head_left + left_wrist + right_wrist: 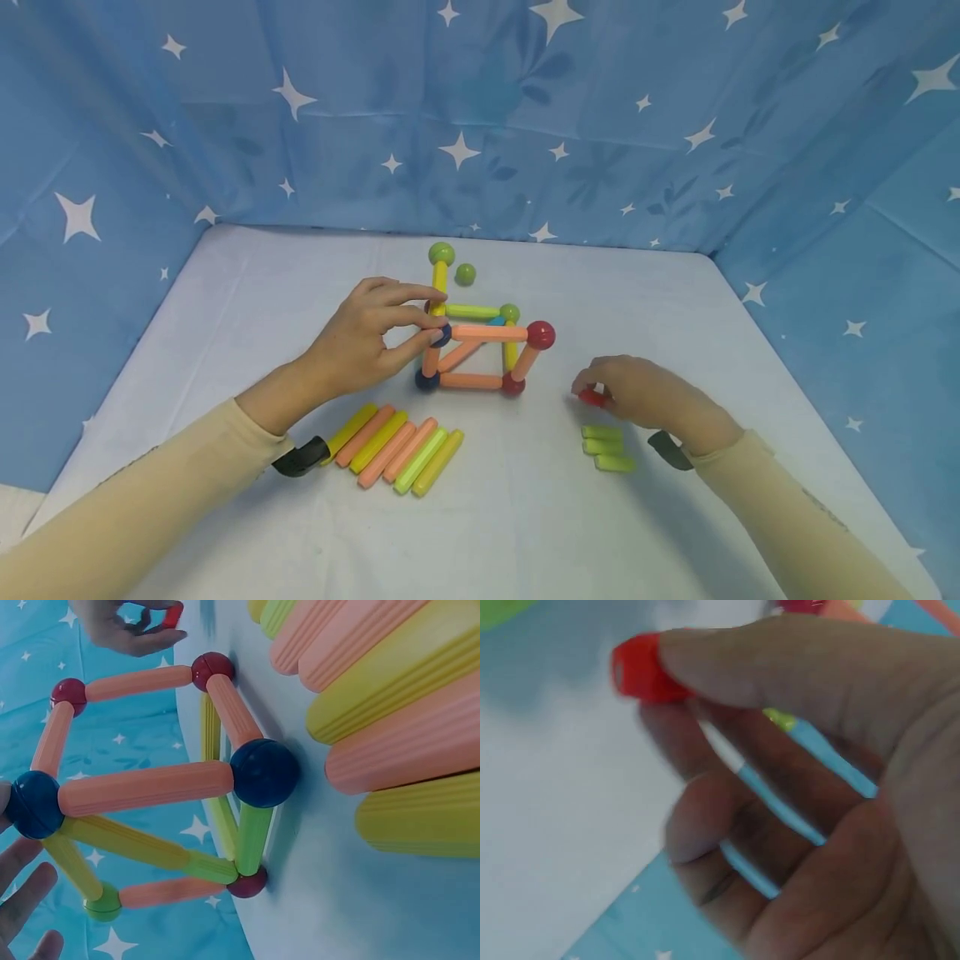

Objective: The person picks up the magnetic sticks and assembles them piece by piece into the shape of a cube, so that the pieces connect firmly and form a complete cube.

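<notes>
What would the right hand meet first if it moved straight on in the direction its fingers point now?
The right hand, pinching a red piece, points left across the table. Probably it would first meet the dark red ball at the frame's near bottom corner, though depth is unclear and it might pass just in front.

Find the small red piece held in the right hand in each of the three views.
Head: red piece right of centre, pinched by the right hand, above three green rods.
Left wrist: top edge, left of centre, in that hand's fingers.
Right wrist: upper left, under a fingertip.
Shared landmark: the rod-and-ball frame, clear in head and left wrist views; only a sliver in the right wrist view.
</notes>
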The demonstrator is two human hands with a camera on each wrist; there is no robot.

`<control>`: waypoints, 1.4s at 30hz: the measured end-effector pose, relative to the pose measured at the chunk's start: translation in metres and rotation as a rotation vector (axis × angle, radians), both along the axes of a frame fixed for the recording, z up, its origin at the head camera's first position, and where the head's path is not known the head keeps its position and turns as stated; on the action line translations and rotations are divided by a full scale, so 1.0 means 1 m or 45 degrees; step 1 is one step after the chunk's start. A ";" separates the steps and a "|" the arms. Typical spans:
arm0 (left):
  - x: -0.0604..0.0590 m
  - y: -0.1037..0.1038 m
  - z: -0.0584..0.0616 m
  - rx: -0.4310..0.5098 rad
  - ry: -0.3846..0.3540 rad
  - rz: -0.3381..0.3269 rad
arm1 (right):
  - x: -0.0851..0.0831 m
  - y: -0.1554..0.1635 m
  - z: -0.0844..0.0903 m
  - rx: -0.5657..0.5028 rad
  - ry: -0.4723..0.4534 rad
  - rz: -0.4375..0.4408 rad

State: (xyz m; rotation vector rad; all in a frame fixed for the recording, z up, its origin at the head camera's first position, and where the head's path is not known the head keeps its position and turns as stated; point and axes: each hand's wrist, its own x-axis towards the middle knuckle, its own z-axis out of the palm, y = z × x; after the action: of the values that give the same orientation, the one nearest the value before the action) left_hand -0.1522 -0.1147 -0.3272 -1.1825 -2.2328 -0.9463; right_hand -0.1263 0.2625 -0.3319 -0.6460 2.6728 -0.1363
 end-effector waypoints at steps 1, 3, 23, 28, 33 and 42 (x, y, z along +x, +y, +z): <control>0.000 0.000 0.000 -0.001 0.007 0.001 | 0.001 -0.004 0.002 -0.028 0.000 0.006; 0.000 0.001 0.000 -0.004 0.025 -0.002 | 0.003 -0.013 0.006 -0.089 0.005 0.014; 0.000 -0.002 0.004 -0.038 0.236 -0.028 | 0.015 -0.137 -0.015 -0.352 0.831 0.424; 0.001 -0.001 0.004 -0.042 0.228 -0.027 | 0.006 -0.144 -0.023 -0.378 0.869 0.357; 0.001 -0.001 0.003 -0.042 0.223 -0.025 | 0.000 -0.148 -0.030 -0.382 0.880 0.324; -0.004 0.000 -0.001 -0.033 0.171 -0.056 | -0.001 -0.147 -0.038 -0.267 0.891 0.305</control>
State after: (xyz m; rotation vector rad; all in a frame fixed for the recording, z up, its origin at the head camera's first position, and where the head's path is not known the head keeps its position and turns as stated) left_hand -0.1561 -0.1148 -0.3283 -1.2723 -2.1270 -0.8313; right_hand -0.1275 0.1150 -0.3698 -1.2702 3.2271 -0.1454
